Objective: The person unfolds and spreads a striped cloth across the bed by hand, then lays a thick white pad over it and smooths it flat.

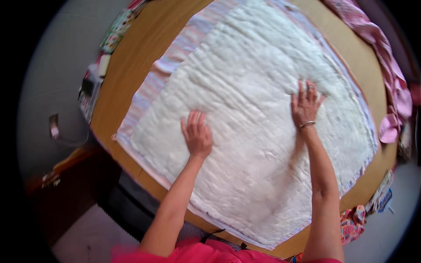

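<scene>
A thick layer of white fluffy batting [250, 138] lies spread over a striped pastel fabric [144, 95], whose edges show around it, widest at the upper left. My left hand [197, 133] rests on the batting left of the middle, fingers apart, slightly blurred. Further up and to the right, my right hand [306, 103] lies palm down on the same batting with spread fingers. It wears a ring, and a bracelet circles the wrist. Neither hand grips anything.
The wooden table [131, 62] carries it all. Pink fabric [388, 62] runs along the right edge; a bright patterned cloth [353, 223] hangs at the lower right. Patterned cloth [116, 33] and a white cylindrical object [104, 65] sit along the left edge. A wall outlet [53, 126] is beyond.
</scene>
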Demonstrator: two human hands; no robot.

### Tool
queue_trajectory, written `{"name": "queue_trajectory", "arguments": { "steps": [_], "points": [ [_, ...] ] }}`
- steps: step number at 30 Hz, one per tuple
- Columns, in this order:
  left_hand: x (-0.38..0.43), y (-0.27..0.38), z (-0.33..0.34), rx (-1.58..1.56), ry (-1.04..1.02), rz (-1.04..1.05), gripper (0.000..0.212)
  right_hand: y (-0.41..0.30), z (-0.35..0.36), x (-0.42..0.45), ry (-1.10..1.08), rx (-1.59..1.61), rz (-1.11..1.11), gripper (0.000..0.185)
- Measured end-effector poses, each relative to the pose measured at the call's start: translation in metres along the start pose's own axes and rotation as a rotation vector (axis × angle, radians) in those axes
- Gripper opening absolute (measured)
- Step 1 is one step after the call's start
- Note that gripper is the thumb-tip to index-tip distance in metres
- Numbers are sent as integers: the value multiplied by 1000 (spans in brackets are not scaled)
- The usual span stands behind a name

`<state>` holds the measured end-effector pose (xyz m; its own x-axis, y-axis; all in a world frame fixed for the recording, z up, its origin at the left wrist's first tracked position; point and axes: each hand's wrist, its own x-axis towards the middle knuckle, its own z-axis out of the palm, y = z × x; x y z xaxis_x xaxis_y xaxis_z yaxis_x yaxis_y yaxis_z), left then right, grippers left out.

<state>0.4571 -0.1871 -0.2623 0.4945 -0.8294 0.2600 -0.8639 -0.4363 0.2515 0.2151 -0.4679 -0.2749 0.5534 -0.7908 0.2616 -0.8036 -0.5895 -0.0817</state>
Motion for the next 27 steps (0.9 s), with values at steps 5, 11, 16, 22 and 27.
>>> {"name": "queue_trajectory", "arguments": {
  "steps": [5, 11, 16, 22, 27],
  "points": [
    [-3, -15, 1, 13, 13, -5, 40, 10, -2, 39, -6, -12, -80, 46],
    [-2, -2, 12, -3, -17, -15, 44, 71, 2, 166, 121, 53, 174, 34],
    [0, -3, 11, -7, -1, -20, 43, 82, 13, 209, -171, 145, 350, 31],
    [0, -10, 8, 1, -5, -15, 43, 78, 10, 235, -363, 255, 270, 19],
    [-2, -12, 12, -4, -11, -26, 44, 87, 10, 258, 66, 202, 427, 16]
  ]
}}
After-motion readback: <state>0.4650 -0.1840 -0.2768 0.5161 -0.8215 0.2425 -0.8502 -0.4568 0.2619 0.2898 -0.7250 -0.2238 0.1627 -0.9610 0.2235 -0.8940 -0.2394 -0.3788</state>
